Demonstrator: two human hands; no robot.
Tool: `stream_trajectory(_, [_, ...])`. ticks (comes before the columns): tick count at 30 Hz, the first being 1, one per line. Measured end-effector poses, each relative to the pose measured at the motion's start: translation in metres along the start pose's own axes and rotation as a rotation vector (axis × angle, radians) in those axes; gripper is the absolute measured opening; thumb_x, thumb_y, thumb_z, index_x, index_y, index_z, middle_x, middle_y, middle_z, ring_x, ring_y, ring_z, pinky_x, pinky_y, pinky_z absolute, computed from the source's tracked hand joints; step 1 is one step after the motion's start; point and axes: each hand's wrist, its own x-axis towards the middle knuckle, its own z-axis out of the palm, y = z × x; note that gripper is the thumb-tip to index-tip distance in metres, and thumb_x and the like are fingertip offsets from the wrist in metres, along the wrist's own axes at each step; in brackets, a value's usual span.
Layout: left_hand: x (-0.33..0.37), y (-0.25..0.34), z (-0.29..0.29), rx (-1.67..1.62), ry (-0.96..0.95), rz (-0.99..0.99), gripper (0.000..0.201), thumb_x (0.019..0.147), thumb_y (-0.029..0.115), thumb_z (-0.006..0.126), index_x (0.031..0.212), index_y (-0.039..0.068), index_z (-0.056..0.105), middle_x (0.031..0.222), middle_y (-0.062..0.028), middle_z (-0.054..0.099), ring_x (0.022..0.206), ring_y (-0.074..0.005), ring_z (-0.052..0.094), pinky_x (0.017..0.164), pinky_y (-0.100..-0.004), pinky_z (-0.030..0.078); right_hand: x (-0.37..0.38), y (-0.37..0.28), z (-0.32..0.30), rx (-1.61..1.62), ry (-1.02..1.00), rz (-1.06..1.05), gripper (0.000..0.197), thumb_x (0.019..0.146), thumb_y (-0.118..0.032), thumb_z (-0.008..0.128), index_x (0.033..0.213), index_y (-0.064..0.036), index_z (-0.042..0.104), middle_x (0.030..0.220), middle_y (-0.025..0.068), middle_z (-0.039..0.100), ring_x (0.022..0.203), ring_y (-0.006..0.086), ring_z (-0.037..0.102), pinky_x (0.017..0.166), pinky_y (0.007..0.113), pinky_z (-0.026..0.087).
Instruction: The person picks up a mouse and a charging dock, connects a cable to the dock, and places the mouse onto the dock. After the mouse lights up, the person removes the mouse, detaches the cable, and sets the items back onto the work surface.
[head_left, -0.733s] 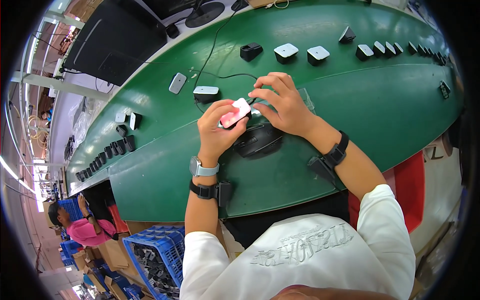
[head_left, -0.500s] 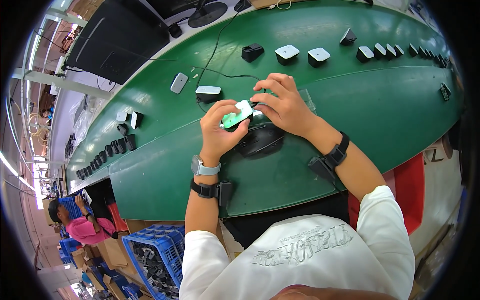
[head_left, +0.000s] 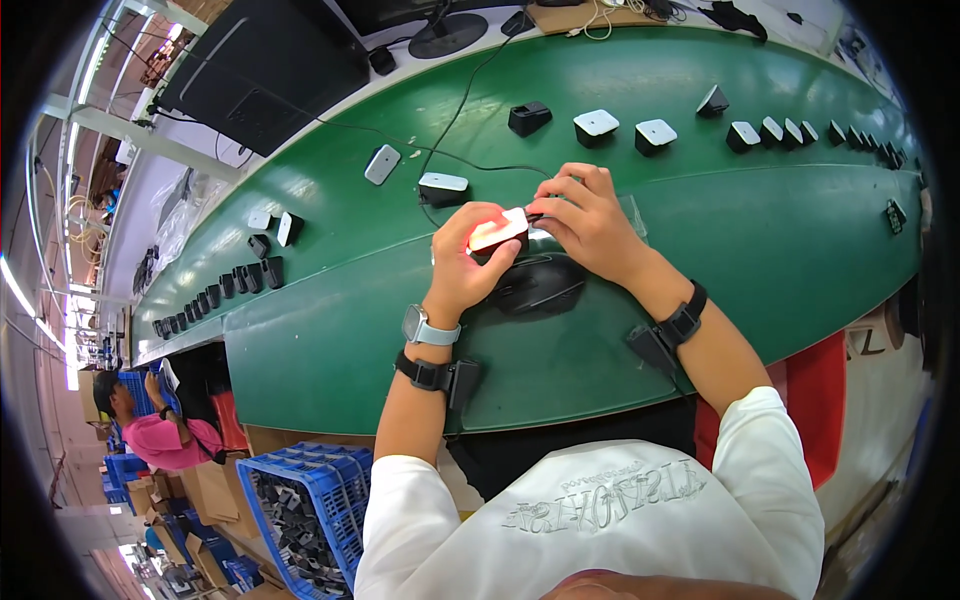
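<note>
White block pinched by both hands' fingers

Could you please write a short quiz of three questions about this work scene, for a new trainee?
1. True or false: both hands hold the small white device.
2. What colour is the belt? A) grey B) green C) blue
3. What lies in the blue crate beside the person's left arm?

Key:
1. True; the left hand and right hand both grip it, and it glows red.
2. B.
3. Many small dark parts.
</note>
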Motion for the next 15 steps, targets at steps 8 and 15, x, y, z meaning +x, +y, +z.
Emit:
stream_trajectory(8, [0.001,0.003,0.000,0.047,-0.025,-0.008,0.033,0.079,0.009,0.083,0.106,-0.001,0.068,0.102,-0.0135,0.073,0.091,-0.0265,0.072,0.083,-0.0361,0.057,0.004,-0.002,-0.005,0.017,0.010,-0.009,0.027,0.078,-0.010,0.084,0.102,-0.0116,0.071,0.109,0.0000,0.067,0.113,0.0282,0.056,0.096,0.044,0.041])
stream_trajectory(15, [0.011,0.038,0.009,0.210,-0.123,-0.045,0.063,0.074,0.007,0.087,0.131,0.005,0.063,0.125,-0.0118,0.066,0.113,-0.0329,0.067,0.095,-0.0420,0.056,-0.001,-0.001,-0.009,0.011,-0.006,0.100,0.017,0.084,-0.013,0.079,0.098,-0.0109,0.070,0.102,0.0024,0.069,0.114,0.0288,0.056,0.097,0.045,0.038])
